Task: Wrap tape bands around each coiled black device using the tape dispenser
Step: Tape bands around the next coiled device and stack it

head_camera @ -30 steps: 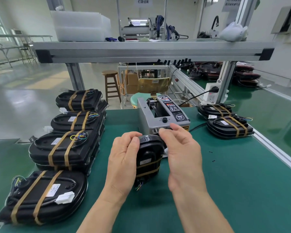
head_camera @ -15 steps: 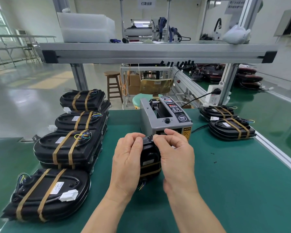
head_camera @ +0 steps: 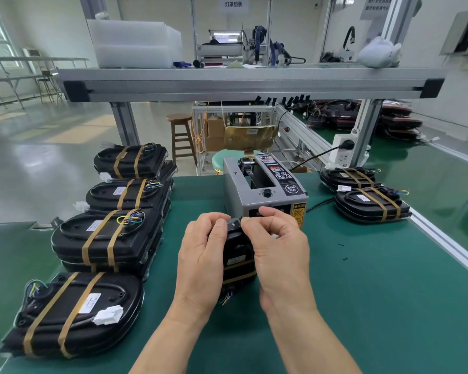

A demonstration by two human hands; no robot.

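A black coiled device (head_camera: 238,255) with two tan tape bands stands on edge on the green mat, held between both hands. My left hand (head_camera: 200,255) grips its left side, fingers curled over the top edge. My right hand (head_camera: 278,247) curls round its right side, thumb and forefinger pinching at the top edge, just in front of the dispenser's outlet. The grey tape dispenser (head_camera: 265,190) stands right behind the device. Coloured wires stick out below the device.
Stacks of banded black devices (head_camera: 106,238) line the left of the mat, with one more (head_camera: 73,314) at the near left. Two banded devices (head_camera: 370,203) lie at the right. A metal shelf beam (head_camera: 249,82) runs overhead. The mat's right edge has an aluminium rail (head_camera: 443,238).
My right hand's fingers came down from the dispenser's outlet onto the top edge of the device and now pinch there. The left hand kept its grip.
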